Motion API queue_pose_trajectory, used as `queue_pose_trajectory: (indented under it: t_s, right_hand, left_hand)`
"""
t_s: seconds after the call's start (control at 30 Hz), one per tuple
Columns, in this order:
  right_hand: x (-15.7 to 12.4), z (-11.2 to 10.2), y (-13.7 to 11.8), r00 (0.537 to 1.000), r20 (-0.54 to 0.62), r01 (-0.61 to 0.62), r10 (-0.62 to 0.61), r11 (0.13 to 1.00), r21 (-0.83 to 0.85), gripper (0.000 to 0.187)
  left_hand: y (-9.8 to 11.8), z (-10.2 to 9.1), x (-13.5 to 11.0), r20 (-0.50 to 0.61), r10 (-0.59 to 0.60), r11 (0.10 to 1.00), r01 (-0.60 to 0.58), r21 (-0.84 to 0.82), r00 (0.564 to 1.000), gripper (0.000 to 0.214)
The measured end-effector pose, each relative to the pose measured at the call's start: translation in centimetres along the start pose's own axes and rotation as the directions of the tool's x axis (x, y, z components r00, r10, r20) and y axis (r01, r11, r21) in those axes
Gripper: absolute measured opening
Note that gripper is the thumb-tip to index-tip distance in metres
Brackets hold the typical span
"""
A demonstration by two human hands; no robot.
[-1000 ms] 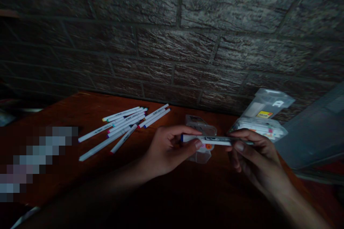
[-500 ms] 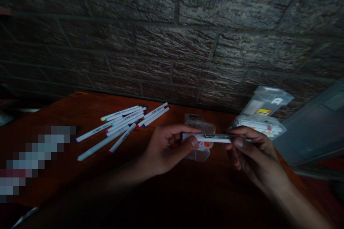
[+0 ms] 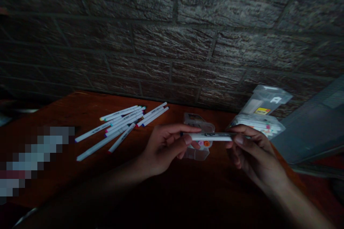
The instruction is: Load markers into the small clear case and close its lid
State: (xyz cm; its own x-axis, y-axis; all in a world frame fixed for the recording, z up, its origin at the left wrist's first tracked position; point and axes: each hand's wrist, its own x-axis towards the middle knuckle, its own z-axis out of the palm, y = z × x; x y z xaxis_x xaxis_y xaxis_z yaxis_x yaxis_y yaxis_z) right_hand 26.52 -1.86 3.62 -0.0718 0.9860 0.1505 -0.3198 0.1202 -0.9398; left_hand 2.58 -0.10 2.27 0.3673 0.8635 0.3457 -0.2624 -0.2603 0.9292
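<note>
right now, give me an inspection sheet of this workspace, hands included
surface: reddish-brown wooden table, dimly lit
job's things: white marker, held level above the table by both ends
clutter: loose markers fanned out at left; clear plastic box behind the white marker; bag of markers at right
grippers: left hand pinches the white marker's left end; right hand pinches its right end
cables: nothing seen
surroundings: dark brick wall behind the table; grey panel at far right
</note>
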Motion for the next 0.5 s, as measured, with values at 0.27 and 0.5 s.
queue_pose_trajectory:
  t_s: [0.27, 0.5]
  right_hand:
    - [-0.1, -0.29, -0.07, 0.999, -0.013, -0.039, 0.04, 0.999, 0.027, 0.021]
    - [0.01, -0.36, 0.01, 0.999, -0.014, -0.044, 0.044, 0.998, 0.047, 0.022]
  left_hand:
    - [-0.14, -0.18, -0.06, 0.046, -0.013, 0.992, 0.018, -0.121, 0.999, 0.029]
    - [-0.23, -0.17, -0.08, 0.063, -0.003, 0.986, 0.014, -0.166, 0.998, 0.029]
